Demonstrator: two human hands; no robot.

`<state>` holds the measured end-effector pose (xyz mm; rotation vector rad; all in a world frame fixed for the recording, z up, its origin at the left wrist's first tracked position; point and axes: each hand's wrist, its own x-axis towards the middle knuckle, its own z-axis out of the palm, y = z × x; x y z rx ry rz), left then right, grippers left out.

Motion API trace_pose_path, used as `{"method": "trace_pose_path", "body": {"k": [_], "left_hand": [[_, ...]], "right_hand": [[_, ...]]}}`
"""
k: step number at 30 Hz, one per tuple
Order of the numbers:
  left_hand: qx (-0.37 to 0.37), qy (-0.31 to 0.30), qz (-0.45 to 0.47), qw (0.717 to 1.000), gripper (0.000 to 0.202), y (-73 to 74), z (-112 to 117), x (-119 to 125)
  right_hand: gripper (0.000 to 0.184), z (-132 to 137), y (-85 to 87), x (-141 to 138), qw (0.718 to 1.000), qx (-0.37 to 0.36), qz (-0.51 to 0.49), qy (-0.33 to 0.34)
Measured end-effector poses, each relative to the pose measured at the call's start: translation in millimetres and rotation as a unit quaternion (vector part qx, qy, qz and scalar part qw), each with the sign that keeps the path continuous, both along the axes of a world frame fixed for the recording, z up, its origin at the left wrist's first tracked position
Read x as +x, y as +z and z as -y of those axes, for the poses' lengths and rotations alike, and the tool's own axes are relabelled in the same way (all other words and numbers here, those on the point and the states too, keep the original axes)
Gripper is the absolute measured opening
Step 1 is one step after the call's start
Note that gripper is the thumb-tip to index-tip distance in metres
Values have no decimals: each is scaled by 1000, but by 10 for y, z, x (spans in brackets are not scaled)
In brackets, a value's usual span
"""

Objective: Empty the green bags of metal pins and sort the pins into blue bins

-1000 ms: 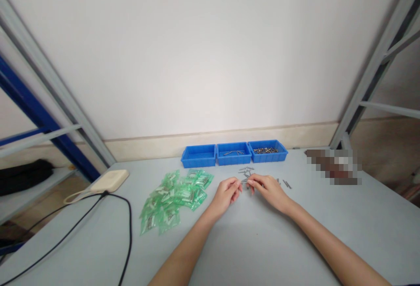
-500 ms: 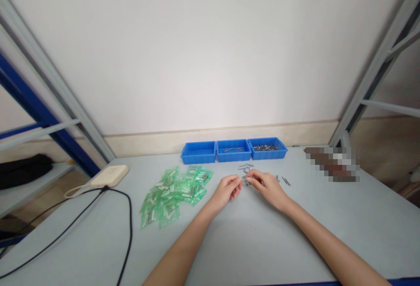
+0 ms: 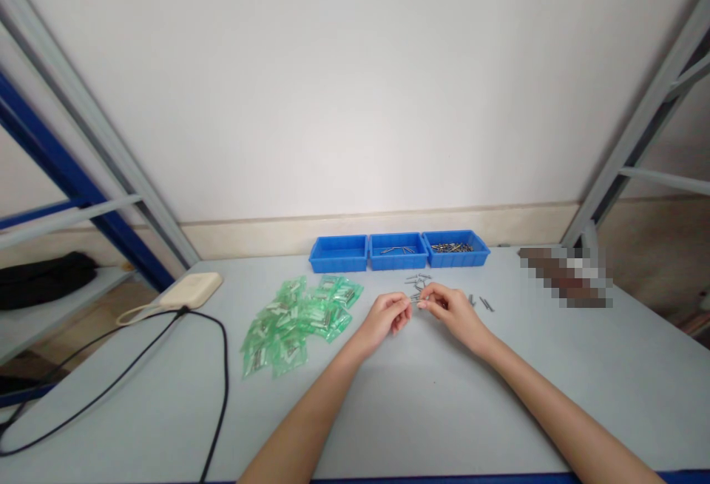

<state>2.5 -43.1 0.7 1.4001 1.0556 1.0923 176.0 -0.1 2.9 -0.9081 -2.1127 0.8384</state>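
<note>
My left hand [image 3: 390, 315] is closed in a pinch over the middle of the table. Just to its right, the fingertips of my right hand [image 3: 452, 312] are pinched too. A thin metal screw [image 3: 416, 300] spans the small gap between both sets of fingertips, its ends hidden by them. Behind my hands lie several loose screws [image 3: 420, 278]. A couple more screws [image 3: 487, 304] rest to the right of my right hand. Left of my left hand is a spread of green plastic bags [image 3: 288, 321] with metal pieces showing inside.
Along the wall stand a left blue bin [image 3: 339, 263], a middle blue bin [image 3: 399, 262] holding a few screws, and a right blue bin [image 3: 457, 257] holding many. A white box [image 3: 191, 290] and black cable [image 3: 225, 365] lie left. A blurred object [image 3: 566, 280] lies right.
The view has shifted slightly, so the table and bins sit a little to the right. Both hands stay together in nearly the same pose, with small finger movement.
</note>
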Motion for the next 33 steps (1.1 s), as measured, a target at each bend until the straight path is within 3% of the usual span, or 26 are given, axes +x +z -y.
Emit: {"method": "trace_pose_path", "body": {"k": [6,10,19,25,28,33], "left_hand": [[8,9,-4,1000,36,89,61,37],[11,18,-5,1000,35,107,74,43],[4,14,-5,1000,40,75,33,37],[4,57,-6,998,43,6,-63,-17],[5,82,-11,997,44,-31,-137,-91],[3,100,-19,995,45,-74,-200,-158]], "right_hand": [[34,57,62,6,1000,-8,4,18],[28,59,58,2,1000,-11,-5,13],[30,69,87,0,1000,-12,6,20],[36,6,106,106,995,-13,83,47],[37,-156,241,58,992,14,121,23],[36,-628,694,-390,979,80,150,-112]]}}
